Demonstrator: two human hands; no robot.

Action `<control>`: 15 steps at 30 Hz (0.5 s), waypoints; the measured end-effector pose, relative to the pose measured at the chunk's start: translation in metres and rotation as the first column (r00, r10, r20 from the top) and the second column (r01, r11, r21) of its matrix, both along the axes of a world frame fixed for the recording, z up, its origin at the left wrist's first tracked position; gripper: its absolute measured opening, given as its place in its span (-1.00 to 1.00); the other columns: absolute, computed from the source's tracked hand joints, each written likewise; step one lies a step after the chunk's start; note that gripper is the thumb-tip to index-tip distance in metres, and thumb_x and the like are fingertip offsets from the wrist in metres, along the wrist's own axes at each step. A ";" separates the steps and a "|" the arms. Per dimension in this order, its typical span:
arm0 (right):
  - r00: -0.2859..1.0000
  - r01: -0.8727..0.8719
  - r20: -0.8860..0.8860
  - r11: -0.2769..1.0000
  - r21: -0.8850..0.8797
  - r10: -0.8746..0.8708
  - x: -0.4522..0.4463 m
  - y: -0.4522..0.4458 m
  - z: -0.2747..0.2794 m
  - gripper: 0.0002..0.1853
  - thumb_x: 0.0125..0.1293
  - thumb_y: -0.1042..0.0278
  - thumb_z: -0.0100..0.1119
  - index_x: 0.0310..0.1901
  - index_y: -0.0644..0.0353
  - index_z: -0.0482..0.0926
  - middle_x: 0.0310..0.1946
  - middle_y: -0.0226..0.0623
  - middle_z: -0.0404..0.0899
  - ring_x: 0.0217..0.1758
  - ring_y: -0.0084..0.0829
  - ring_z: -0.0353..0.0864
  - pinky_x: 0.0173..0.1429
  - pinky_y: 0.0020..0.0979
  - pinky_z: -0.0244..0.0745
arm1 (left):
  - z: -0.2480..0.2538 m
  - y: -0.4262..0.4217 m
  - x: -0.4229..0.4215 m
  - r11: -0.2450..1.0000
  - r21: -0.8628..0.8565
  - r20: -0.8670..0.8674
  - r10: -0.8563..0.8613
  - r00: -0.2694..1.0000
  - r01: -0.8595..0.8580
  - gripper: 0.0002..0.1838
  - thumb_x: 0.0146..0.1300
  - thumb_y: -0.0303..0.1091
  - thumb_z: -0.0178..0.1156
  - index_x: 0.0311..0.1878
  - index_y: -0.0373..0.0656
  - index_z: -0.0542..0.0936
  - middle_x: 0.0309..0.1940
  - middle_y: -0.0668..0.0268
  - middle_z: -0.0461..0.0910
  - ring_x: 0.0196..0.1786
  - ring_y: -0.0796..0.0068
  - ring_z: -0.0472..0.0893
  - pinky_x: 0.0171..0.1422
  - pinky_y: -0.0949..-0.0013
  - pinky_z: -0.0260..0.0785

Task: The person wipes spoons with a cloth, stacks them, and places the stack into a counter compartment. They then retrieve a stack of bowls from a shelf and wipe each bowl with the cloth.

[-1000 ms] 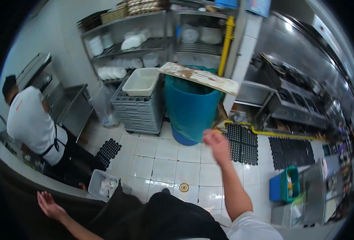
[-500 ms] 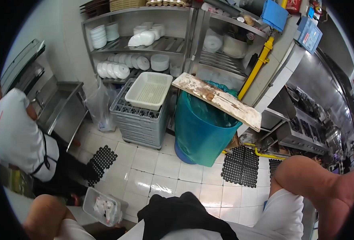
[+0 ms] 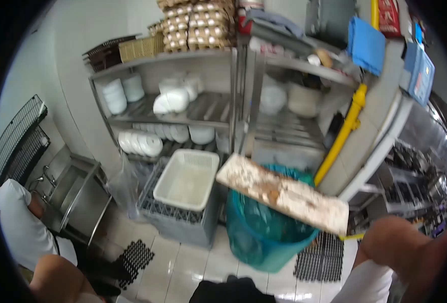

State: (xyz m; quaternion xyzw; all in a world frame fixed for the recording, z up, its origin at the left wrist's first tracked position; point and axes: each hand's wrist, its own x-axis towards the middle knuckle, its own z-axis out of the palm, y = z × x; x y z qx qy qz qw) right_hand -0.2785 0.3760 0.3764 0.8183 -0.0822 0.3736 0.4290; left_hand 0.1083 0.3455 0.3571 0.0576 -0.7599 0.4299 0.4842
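Through my head view I find the long white board with brown stains (image 3: 284, 194) lying across the open top of the round blue-green bin (image 3: 261, 252), slanting from its end near the racks down to the end that juts past the rim on the right. My bare right arm (image 3: 405, 247) is bent at the right edge of the view, apart from the board, and my bare left arm (image 3: 59, 280) shows low on the left. My right hand and left hand are both out of view, so I cannot tell whether the fingers are open, closed or gripping anything.

A translucent green liner (image 3: 256, 222) hangs inside the bin. Just left of it, a white rectangular plastic basket (image 3: 185, 154) sits on grey plastic dish racks (image 3: 183, 232), with a clear plastic bag (image 3: 130, 184) beside them. Behind, the metal shelving (image 3: 168, 121) bears white dishes (image 3: 170, 101), and stacked egg trays (image 3: 198, 25) stand on its top shelf. A yellow pipe (image 3: 342, 136) slants behind the bin, below a blue cloth (image 3: 366, 45). Perforated black mats (image 3: 318, 260) lie on the white tiled floor (image 3: 208, 262). At the far left, a person in a white shirt (image 3: 29, 227) is beside a steel sink (image 3: 69, 194).
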 end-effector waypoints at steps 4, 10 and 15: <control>0.998 -0.028 0.047 0.999 -0.025 0.030 -0.001 -0.070 -0.019 -0.36 0.52 -0.29 -0.32 0.10 0.25 0.33 -0.15 -0.16 0.52 -0.15 -0.28 0.49 0.03 -0.22 0.39 | 0.003 -0.045 -0.002 0.995 -0.032 -0.018 0.097 0.995 -0.097 -0.56 0.54 0.08 -0.10 0.17 -0.10 0.37 -0.24 0.41 0.42 -0.32 0.55 0.43 -0.27 0.47 0.32; 0.996 0.010 0.090 1.000 -0.015 -0.009 0.006 -0.155 -0.041 -0.36 0.51 -0.30 -0.30 0.16 0.21 0.31 -0.11 -0.19 0.52 -0.12 -0.29 0.49 0.06 -0.21 0.37 | -0.012 -0.108 0.007 0.987 -0.052 -0.050 0.149 0.988 -0.151 -0.55 0.54 0.08 -0.10 0.18 -0.10 0.37 -0.23 0.40 0.43 -0.32 0.54 0.43 -0.26 0.47 0.32; 0.992 0.070 0.102 0.998 0.009 -0.070 0.021 -0.200 -0.050 -0.36 0.51 -0.31 -0.28 0.21 0.18 0.29 -0.08 -0.21 0.53 -0.10 -0.30 0.49 0.08 -0.20 0.36 | -0.025 -0.159 0.033 0.991 -0.013 -0.056 0.129 0.990 -0.130 -0.55 0.54 0.08 -0.10 0.19 -0.09 0.37 -0.22 0.40 0.43 -0.31 0.54 0.43 -0.25 0.47 0.33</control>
